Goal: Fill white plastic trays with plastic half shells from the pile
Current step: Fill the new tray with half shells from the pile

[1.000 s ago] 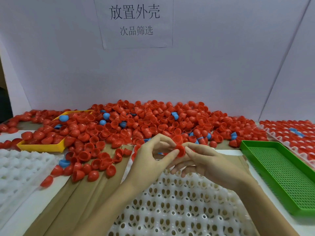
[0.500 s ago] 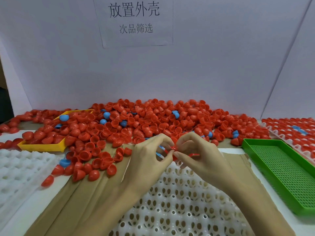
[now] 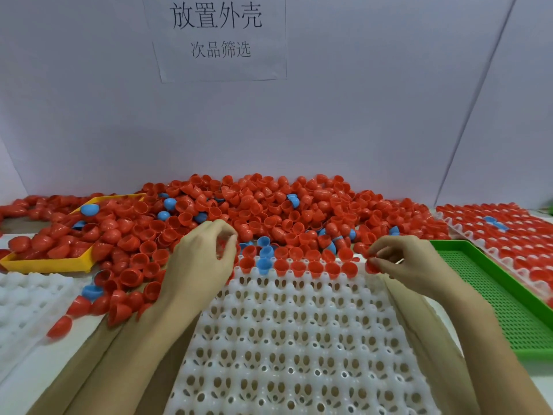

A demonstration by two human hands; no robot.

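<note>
A white plastic tray [image 3: 299,339] of moulded, perforated cups lies on the counter [image 3: 18,381] before the person, glossy and slightly translucent, with brown paper [image 3: 167,348] showing beneath it. Its far row holds a line of shells seated open side up: red ones and a single blue shell [image 3: 264,264]. Behind it spreads the pile [image 3: 269,211] of smooth, rounded red half shells, with a few blue ones mixed in, reaching back to the pale wall.

The right hand [image 3: 410,265] sits at the tray's far right corner, its fingers pinching a red half shell [image 3: 371,266] just over the edge cup. The left hand [image 3: 200,262] hovers at the tray's far left corner by the pile's edge, fingers curled with thumb and forefinger nearly meeting; something reddish shows between them, but I cannot tell whether it is held.

A yellow tray [image 3: 48,263], half buried in red shells, rests at the left. Nearer, an empty-cupped second white tray [image 3: 27,301] lies at the left edge. To the right stands a green mesh tray [image 3: 496,298], and beyond it a filled tray [image 3: 508,232] of red shells with a couple of blue ones.

On the wall hangs a paper sign [image 3: 218,37] printed "放置外壳" and, smaller, "次品筛选".
</note>
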